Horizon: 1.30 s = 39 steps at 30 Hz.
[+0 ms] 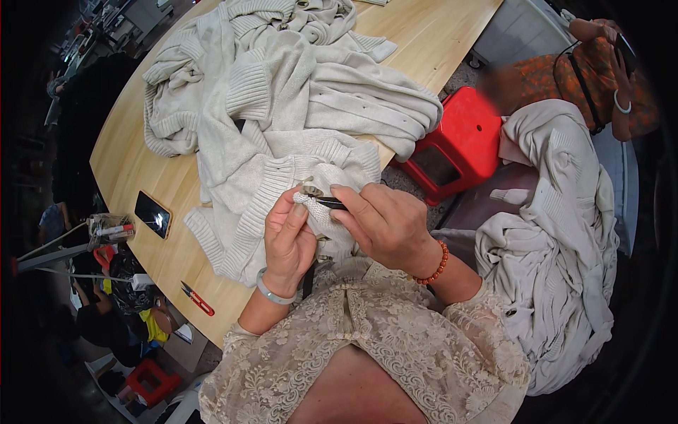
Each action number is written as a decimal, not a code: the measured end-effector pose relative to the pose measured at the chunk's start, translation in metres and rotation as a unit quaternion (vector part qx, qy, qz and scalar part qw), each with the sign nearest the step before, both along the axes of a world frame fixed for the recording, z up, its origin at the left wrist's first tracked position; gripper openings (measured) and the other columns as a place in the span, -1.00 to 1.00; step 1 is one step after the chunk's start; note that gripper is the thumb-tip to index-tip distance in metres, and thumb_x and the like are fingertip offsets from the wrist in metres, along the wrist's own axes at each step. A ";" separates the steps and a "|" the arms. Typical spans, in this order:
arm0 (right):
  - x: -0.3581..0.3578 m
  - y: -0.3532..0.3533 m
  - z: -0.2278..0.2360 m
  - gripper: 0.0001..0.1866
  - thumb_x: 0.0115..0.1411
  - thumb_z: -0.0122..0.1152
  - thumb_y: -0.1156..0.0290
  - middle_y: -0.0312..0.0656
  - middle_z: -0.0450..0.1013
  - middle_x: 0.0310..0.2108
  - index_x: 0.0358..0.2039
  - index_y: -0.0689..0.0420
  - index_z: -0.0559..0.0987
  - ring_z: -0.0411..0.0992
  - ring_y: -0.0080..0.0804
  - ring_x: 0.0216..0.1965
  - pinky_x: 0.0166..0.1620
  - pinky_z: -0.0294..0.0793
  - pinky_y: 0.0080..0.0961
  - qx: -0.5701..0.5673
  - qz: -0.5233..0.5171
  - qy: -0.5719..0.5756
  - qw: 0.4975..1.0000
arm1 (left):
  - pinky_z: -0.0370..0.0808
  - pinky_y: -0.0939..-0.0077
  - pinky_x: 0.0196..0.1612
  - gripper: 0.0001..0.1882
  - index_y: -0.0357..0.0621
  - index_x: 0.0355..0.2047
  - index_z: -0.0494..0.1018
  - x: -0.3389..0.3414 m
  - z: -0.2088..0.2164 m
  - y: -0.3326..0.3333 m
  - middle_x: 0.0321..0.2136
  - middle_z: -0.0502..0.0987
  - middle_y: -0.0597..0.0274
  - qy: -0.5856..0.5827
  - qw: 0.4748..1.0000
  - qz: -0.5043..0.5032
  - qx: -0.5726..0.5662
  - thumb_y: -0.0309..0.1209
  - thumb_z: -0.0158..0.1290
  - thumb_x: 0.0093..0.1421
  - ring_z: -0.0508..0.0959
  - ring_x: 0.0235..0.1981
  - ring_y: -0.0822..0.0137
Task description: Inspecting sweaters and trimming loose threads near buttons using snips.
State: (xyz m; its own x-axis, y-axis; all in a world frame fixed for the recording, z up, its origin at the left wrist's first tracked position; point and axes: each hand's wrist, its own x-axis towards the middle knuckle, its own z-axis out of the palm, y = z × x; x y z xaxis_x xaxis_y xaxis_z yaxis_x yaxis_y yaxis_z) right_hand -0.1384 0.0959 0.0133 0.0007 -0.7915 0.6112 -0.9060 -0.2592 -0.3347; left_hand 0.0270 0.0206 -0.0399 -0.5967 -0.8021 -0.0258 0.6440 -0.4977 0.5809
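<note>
A cream knit sweater [272, 185] lies over the table's near edge, part of it raised in front of me. My left hand [289, 237] pinches its edge between thumb and fingers, beside a small brownish round piece that looks like a button [311, 191]. From the right, my right hand [388, 225] grips a slim black tool [330, 203], its tip against the knit at the left fingertips. Whether the tool is tweezers or something else cannot be made out, since the fingers cover most of it.
More cream sweaters [212, 78] are heaped on the wooden table [116, 169]. On its left lie a phone [153, 214] and red-handled thread snips [197, 299]. A red stool [459, 138] and a sweater pile [547, 261] are at right. Another person's arm [621, 113] shows at upper right.
</note>
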 end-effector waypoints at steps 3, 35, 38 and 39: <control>0.000 -0.001 0.001 -0.63 0.10 0.36 0.36 -0.30 0.30 -0.54 -0.08 0.16 0.59 0.34 -0.41 -0.60 -0.57 0.29 -0.46 -0.001 0.003 0.001 1.000 | 0.38 0.44 0.17 -0.69 -0.30 0.08 0.40 0.000 -0.002 0.000 -0.03 0.55 0.12 0.011 1.000 -0.004 -0.010 -0.52 0.01 0.34 0.52 0.01 0.36; -0.010 -0.006 0.003 -0.66 0.10 0.38 0.39 -0.22 0.38 -0.52 -0.10 0.15 0.57 0.38 -0.33 -0.63 -0.57 0.32 -0.46 0.004 -0.032 -0.085 0.996 | 0.43 0.51 0.09 -0.68 -0.34 0.06 0.42 -0.006 0.000 0.001 -0.06 0.57 0.09 -0.100 0.989 0.034 -0.101 -0.56 0.06 0.30 0.55 -0.06 0.40; -0.016 -0.006 -0.003 -0.70 0.09 0.40 0.48 -0.22 0.42 -0.52 -0.15 0.21 0.58 0.40 -0.46 -0.61 -0.57 0.33 -0.59 -0.007 -0.083 -0.160 0.984 | 0.43 0.51 0.10 -0.67 -0.34 0.07 0.42 -0.009 0.003 0.001 -0.06 0.57 0.09 -0.103 0.989 0.042 -0.101 -0.55 0.06 0.30 0.55 -0.05 0.39; -0.017 -0.006 -0.001 -0.68 0.04 0.46 0.44 -0.25 0.42 -0.52 -0.19 0.20 0.59 0.36 -0.52 -0.62 -0.57 0.31 -0.64 -0.020 -0.068 -0.173 0.982 | 0.43 0.51 0.10 -0.67 -0.35 0.07 0.42 -0.010 0.003 0.001 -0.06 0.57 0.09 -0.104 0.989 0.042 -0.094 -0.55 0.06 0.30 0.55 -0.05 0.39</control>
